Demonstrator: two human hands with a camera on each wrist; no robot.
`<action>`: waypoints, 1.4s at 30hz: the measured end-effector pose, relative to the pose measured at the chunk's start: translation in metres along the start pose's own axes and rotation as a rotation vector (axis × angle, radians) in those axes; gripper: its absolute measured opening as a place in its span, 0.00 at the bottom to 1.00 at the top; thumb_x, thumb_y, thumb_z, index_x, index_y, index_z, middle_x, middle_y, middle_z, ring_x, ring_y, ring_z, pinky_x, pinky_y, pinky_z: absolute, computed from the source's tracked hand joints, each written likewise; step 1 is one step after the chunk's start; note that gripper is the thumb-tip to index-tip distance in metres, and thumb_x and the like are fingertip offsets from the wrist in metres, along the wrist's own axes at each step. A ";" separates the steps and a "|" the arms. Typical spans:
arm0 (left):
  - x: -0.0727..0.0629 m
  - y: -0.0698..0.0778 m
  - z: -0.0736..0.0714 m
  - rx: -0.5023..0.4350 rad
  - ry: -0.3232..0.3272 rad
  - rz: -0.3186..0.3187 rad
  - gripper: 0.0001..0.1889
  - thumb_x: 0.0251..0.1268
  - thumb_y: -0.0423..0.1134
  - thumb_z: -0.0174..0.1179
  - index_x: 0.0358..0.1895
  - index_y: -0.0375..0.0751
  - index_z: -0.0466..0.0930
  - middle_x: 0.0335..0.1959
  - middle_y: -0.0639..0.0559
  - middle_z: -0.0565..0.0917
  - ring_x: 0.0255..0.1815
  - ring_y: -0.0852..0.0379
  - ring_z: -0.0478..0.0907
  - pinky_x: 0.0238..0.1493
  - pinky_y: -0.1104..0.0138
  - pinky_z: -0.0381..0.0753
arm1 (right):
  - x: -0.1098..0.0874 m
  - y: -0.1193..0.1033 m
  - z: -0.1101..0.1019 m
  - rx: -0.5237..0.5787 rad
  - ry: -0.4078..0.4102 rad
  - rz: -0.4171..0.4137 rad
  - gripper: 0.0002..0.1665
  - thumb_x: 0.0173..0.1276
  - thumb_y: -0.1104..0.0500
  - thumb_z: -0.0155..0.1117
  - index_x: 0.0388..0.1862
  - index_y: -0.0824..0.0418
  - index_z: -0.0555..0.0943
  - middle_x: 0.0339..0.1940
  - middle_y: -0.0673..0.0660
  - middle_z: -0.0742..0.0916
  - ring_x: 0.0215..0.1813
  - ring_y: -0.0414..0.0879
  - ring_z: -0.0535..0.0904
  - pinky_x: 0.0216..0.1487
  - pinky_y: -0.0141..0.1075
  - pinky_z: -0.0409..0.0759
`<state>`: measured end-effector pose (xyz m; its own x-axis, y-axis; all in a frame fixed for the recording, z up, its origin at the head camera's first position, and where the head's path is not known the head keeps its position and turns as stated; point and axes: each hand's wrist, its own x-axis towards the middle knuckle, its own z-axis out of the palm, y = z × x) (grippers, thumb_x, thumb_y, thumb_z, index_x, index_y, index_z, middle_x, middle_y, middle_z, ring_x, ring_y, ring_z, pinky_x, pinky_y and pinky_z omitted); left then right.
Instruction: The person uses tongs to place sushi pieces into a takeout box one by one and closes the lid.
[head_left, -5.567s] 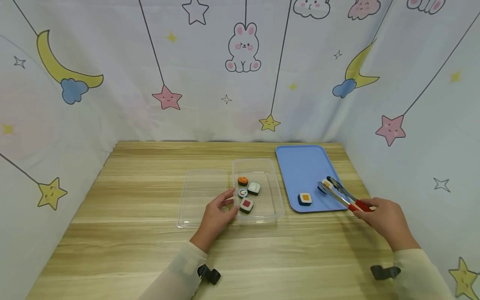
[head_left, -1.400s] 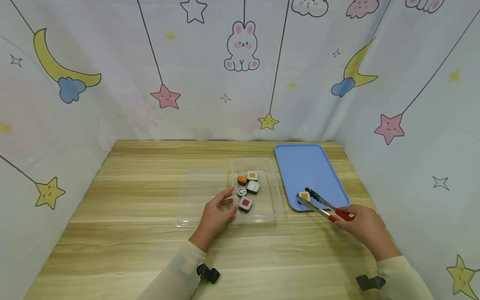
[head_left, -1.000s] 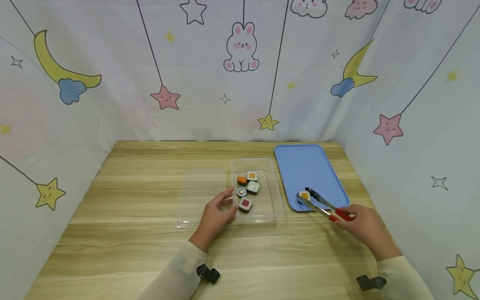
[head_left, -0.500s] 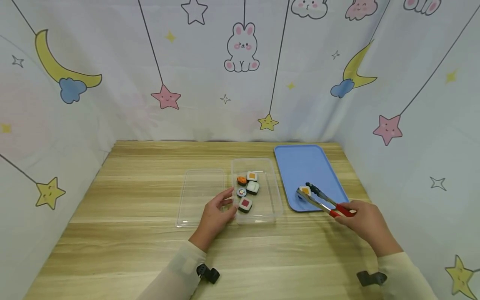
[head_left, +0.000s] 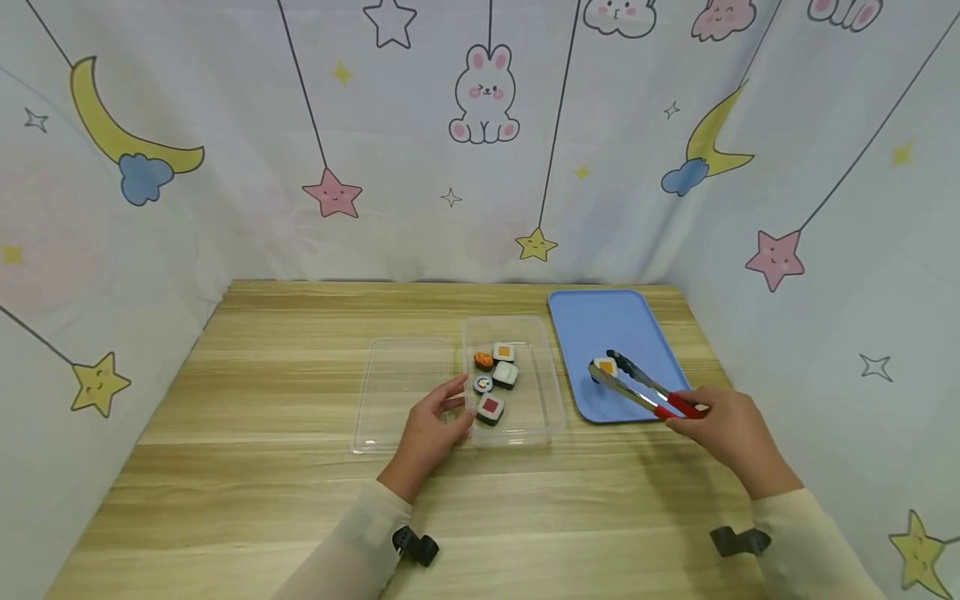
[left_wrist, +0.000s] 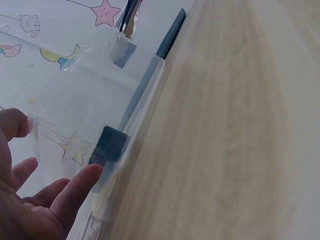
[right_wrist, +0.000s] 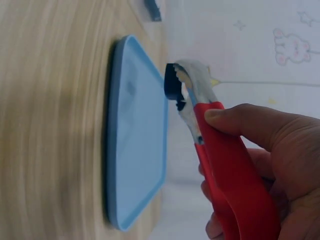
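My right hand [head_left: 738, 433] grips red-handled tongs [right_wrist: 232, 180], thumb on one arm and fingers round the other. Between the tips of the tongs a sushi piece [head_left: 604, 366] with white top and orange centre is held above the blue tray [right_wrist: 142, 135]. My left hand [head_left: 429, 433] rests its fingertips and thumb against the left wall of a clear plastic box [head_left: 553, 392]. In the box sit an orange-topped piece [head_left: 483, 360], an orange-centred piece [head_left: 504, 352], a white-topped piece [head_left: 506, 375], a small round roll [head_left: 483, 384] and a red-centred piece [head_left: 491, 407].
A clear lid [head_left: 408, 367] lies on the wooden table [head_left: 300, 333] left of the box, partly behind my left hand. The tray stands close to the box's right side. A printed curtain [head_left: 420, 242] encloses the back and both sides.
An orange-centred piece now lies in the box's back. The tongs went to the tray's front piece, gripped it and raised it off the tray. My left hand stays by the box.
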<state>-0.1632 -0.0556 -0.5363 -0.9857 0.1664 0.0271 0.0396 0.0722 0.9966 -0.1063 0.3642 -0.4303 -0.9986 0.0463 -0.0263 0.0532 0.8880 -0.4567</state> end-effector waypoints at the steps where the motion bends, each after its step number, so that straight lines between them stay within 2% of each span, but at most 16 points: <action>1: 0.000 0.000 0.000 -0.002 0.000 0.000 0.30 0.66 0.34 0.69 0.73 0.42 0.76 0.67 0.39 0.78 0.65 0.40 0.79 0.40 0.64 0.88 | 0.001 -0.002 -0.001 -0.004 0.001 -0.006 0.30 0.61 0.52 0.80 0.57 0.68 0.86 0.46 0.66 0.89 0.40 0.54 0.83 0.32 0.39 0.80; 10: 0.000 -0.001 0.000 -0.017 0.001 0.001 0.30 0.67 0.33 0.69 0.73 0.42 0.76 0.67 0.40 0.79 0.65 0.40 0.79 0.39 0.65 0.88 | 0.010 -0.018 -0.007 -0.016 0.023 -0.065 0.29 0.60 0.52 0.81 0.56 0.67 0.87 0.46 0.65 0.89 0.42 0.56 0.83 0.34 0.40 0.81; 19: 0.001 -0.003 -0.001 -0.015 0.000 -0.001 0.30 0.66 0.33 0.71 0.72 0.43 0.77 0.67 0.41 0.79 0.64 0.41 0.79 0.39 0.65 0.88 | 0.014 -0.037 -0.008 -0.038 0.048 -0.149 0.27 0.60 0.53 0.81 0.55 0.65 0.88 0.40 0.60 0.88 0.39 0.53 0.82 0.33 0.41 0.81; 24: 0.001 -0.001 0.000 -0.009 -0.001 -0.008 0.30 0.66 0.33 0.70 0.72 0.43 0.76 0.67 0.41 0.79 0.65 0.41 0.79 0.39 0.66 0.88 | 0.015 -0.048 -0.008 -0.062 0.052 -0.203 0.26 0.60 0.54 0.81 0.55 0.65 0.88 0.42 0.59 0.89 0.39 0.52 0.82 0.36 0.43 0.83; 34: 0.001 -0.001 0.000 0.005 0.005 0.005 0.29 0.67 0.32 0.68 0.72 0.40 0.76 0.67 0.38 0.78 0.64 0.39 0.79 0.39 0.66 0.87 | 0.018 -0.067 0.002 -0.074 0.037 -0.264 0.26 0.58 0.54 0.82 0.54 0.62 0.90 0.43 0.57 0.89 0.38 0.50 0.82 0.37 0.43 0.83; 42: 0.001 -0.002 -0.001 -0.008 -0.002 0.005 0.30 0.66 0.32 0.70 0.72 0.43 0.76 0.67 0.38 0.78 0.65 0.40 0.79 0.38 0.67 0.87 | 0.024 -0.078 0.008 -0.071 -0.022 -0.269 0.24 0.57 0.54 0.82 0.53 0.61 0.90 0.41 0.53 0.88 0.36 0.47 0.81 0.36 0.41 0.81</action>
<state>-0.1645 -0.0560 -0.5383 -0.9852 0.1683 0.0318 0.0430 0.0635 0.9971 -0.1341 0.2922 -0.4025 -0.9765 -0.2044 0.0676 -0.2145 0.8970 -0.3865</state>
